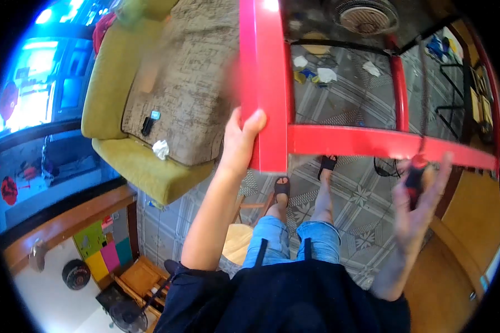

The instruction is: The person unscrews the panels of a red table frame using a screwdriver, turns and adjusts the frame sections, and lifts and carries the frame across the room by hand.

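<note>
Red frame: we see the frame [273, 83] before us, above tiled floor [361, 194], w/ the sofa [175, 72] to its L.
L post: thick red post [266, 139], long axis running away from our body.
L hand: our L hand [240, 137] grips the post's lower end, thumb on the near face, fingers round the side; it's the hand nearer the post.
Crossbar: red bar [350, 141] runs R from the post, approx. at right angles to it.
R hand: our R hand [419, 202] is below the bar's R part, somewhat blurred; handle btwn thumb & fingers, grip looks loose, index straight.
Screwdriver: handle low in R hand, long shaft [423, 94] pointing away from us.
Key relation: shaft approx. parallel to the post & across the bar's line, well R of L hand; R hand nearer this crossing. Contact w/ bar: can't tell.
</note>
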Demonstrator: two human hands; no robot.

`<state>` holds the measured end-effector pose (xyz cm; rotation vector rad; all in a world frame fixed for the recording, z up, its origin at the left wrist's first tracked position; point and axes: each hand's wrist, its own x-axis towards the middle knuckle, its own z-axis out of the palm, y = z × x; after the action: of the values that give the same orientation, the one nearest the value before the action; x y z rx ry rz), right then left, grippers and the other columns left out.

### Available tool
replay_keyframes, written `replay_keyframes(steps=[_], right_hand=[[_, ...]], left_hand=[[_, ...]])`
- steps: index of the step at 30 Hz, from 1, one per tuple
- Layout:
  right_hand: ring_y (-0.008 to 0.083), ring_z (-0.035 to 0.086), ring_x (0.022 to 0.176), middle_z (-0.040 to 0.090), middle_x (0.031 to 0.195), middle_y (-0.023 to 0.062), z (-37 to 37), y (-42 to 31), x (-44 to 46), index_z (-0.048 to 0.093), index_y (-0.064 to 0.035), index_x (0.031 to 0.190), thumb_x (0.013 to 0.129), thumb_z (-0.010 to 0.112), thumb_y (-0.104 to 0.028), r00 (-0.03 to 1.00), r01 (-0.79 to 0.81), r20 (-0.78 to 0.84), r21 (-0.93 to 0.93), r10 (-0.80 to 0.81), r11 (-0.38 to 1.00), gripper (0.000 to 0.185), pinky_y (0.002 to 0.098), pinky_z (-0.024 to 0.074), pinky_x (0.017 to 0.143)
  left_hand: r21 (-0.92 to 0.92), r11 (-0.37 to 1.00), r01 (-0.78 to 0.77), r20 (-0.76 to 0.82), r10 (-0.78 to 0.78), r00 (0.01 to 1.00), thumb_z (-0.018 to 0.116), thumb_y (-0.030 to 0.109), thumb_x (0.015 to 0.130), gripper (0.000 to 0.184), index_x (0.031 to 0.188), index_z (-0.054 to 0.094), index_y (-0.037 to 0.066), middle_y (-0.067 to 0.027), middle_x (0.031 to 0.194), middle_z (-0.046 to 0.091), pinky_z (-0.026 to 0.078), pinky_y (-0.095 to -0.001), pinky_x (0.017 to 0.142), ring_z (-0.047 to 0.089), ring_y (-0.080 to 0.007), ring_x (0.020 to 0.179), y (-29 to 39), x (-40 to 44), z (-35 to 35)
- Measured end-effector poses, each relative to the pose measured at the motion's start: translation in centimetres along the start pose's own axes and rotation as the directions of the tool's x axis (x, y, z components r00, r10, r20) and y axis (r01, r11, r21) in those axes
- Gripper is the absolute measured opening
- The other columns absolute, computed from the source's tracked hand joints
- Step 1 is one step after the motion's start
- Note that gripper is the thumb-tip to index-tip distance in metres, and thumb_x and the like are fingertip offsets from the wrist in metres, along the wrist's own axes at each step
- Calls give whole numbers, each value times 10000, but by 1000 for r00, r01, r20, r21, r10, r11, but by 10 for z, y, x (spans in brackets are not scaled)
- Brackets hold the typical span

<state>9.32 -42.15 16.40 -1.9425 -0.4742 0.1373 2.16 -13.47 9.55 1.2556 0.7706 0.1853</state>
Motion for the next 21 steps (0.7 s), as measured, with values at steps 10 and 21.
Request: replay_keyframes(steps=[10,21], right_hand=[[147,552,675,509,968,129,90,-31,-136,244,-21,1337,858,464,-108,779,-613,530,529,335,587,534,265,465,639],[102,510,614,522,820,61,108,5,-146,285,-45,1330,850,467,-152,867,-483,378,484,324,729,524,241,433,580]], left_hand=[[8,1000,5,36,-6,999,582,475,772,624,1111,489,-41,-112,1012,576,429,-270,806,554,-154,902,-10,15,-4],[-15,1000,-19,68,20,998,605,537,720,678,1072,551,-40,-114,1001,597,437,-282,800,573,-171,882,-3,15,1]])
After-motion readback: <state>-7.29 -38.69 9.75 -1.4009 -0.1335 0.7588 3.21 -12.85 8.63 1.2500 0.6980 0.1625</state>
